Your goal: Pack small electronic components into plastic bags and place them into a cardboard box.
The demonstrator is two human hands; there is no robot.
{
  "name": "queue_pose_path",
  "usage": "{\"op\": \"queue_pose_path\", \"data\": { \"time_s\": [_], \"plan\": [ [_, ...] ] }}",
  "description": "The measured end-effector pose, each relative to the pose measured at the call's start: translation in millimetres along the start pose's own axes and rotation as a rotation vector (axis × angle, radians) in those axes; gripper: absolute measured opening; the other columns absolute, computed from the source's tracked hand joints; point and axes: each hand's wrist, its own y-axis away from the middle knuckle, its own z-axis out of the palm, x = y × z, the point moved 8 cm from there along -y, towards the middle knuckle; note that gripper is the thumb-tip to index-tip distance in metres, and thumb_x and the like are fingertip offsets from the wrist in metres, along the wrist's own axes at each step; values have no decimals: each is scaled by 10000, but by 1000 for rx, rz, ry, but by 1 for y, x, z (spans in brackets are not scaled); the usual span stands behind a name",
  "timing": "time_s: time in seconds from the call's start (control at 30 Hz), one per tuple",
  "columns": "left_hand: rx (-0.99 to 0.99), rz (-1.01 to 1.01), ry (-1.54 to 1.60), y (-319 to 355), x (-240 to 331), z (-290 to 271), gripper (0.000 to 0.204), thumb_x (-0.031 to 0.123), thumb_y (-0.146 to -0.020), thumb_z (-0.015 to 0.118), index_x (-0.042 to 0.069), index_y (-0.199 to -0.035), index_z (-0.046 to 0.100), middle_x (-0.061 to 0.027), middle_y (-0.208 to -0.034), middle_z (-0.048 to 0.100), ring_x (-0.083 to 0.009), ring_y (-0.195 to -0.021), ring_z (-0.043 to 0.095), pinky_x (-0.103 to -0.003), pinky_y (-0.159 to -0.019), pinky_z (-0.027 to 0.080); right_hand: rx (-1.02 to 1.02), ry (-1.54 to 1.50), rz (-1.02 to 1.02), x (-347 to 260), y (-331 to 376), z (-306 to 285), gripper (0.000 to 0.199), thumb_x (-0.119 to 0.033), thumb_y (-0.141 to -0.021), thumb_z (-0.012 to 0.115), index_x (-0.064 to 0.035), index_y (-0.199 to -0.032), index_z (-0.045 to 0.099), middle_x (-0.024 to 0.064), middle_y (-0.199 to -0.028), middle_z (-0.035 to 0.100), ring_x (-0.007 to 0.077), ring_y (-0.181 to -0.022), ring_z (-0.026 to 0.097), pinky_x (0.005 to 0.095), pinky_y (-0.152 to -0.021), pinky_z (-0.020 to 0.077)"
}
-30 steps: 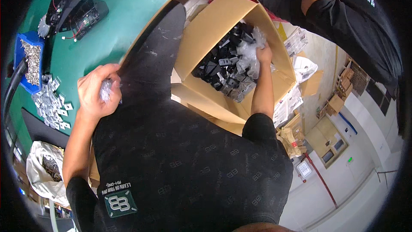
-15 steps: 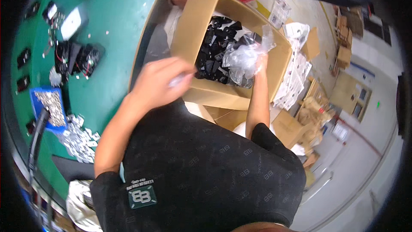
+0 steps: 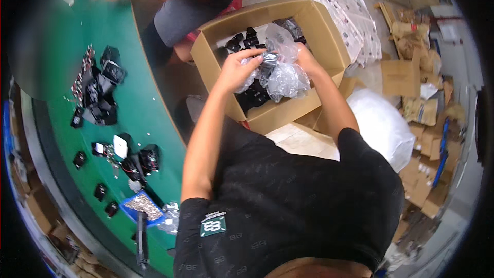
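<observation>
Hands: left hand (image 3: 237, 68), right hand (image 3: 304, 56), grip clamped on one clear bag (image 3: 280, 74) above one cardboard box (image 3: 267, 114).

So there's this crinkly clear plastic bag (image 3: 280, 74) with small black parts inside, bunched up and held over the open cardboard box (image 3: 324, 36), around 12 o'clock in view. More black parts (image 3: 242, 41) lie loose inside the box.
</observation>
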Motion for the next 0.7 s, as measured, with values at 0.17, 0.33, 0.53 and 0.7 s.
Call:
{"op": "queue_pose_path", "data": {
  "time_s": [0.17, 0.33, 0.53, 0.7],
  "plan": [
    [221, -42, -36, 1, -11, -2, 164, 149, -808, 683, 7, -889, 690, 1, -784, 636, -75, -711, 538, -230, -674, 438, -53, 24, 73, 11, 4, 10, 107, -29, -769, 650, -13, -871, 678, 7, -816, 661, 75, -751, 558, 276, -695, 470],
    [351, -8, -436, -2, -13, -8, 210, 210, -833, 628, 0, -829, 646, -112, -714, 646, -167, -686, 601, -303, -665, 470, 304, 168, 22, 66, 18, -67, 149, -127, -757, 722, -40, -872, 685, -9, -713, 635, 84, -625, 548, 266, -566, 455],
    [436, 68, -352, 10, 3, -8, 254, 177, -880, 574, 7, -699, 516, -40, -610, 522, -107, -606, 473, -288, -575, 415, 688, -230, 133, 39, 82, -108, 243, -206, -804, 707, -37, -976, 674, 10, -804, 652, 92, -671, 594, 268, -605, 482],
    [300, 120, -127, 20, 7, 33, 258, 56, -842, 571, 42, -635, 418, -33, -703, 512, -107, -697, 473, -247, -684, 397, 229, -155, -44, 5, 90, -7, 375, -42, -786, 615, -59, -1160, 593, 16, -979, 642, 111, -894, 595, 278, -794, 483]
  ]
}}
